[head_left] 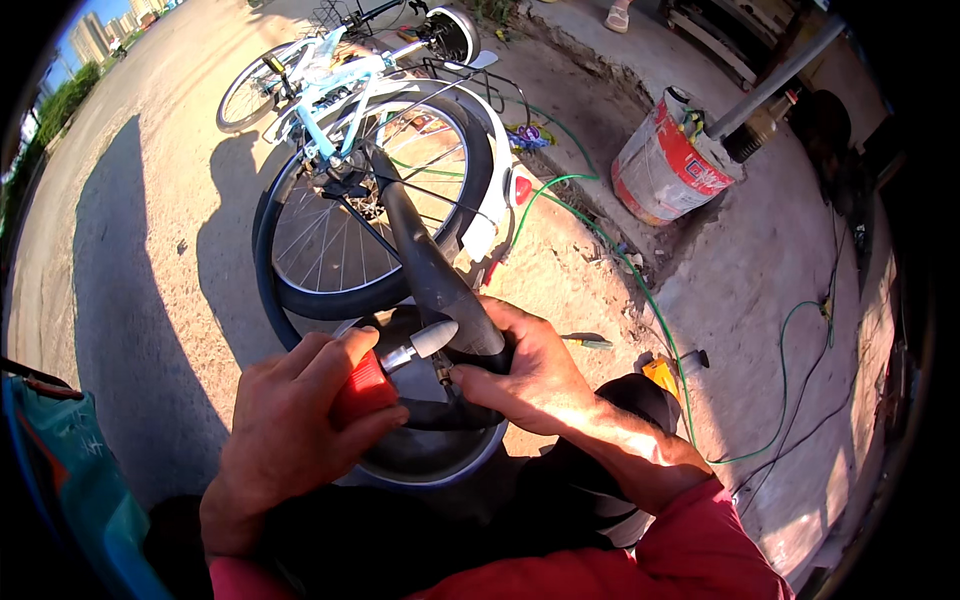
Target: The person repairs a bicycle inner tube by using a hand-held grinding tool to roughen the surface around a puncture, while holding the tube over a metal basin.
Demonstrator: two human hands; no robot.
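My left hand is wrapping round the red handle of a tool, whose pale, blunt head is pointing toward my right hand; whether the head is touching the tube, I cannot tell. My right hand is grasping that black tube, with my thumb resting close beside the valve. To me the tube is seeming light, soft and floppy, likely grippy when dry and slick if wet, so I am judging the best hold to be the rubber beside the valve, sparing its thin stem. The tool is looking stiff and small, and its handle is giving the surest grip. Under both hands a basin is sitting, with a loop of the tube hanging over it. Off to the right of my right hand a yellow thing is lying, and beyond it a green hose is trailing along the ground. Ahead of my hands the wheel is standing in the way, the tube running up across its spokes toward the hub. Ahead and right a red-and-white bucket is standing, and farthest ahead the pale blue bike frame is lying over.
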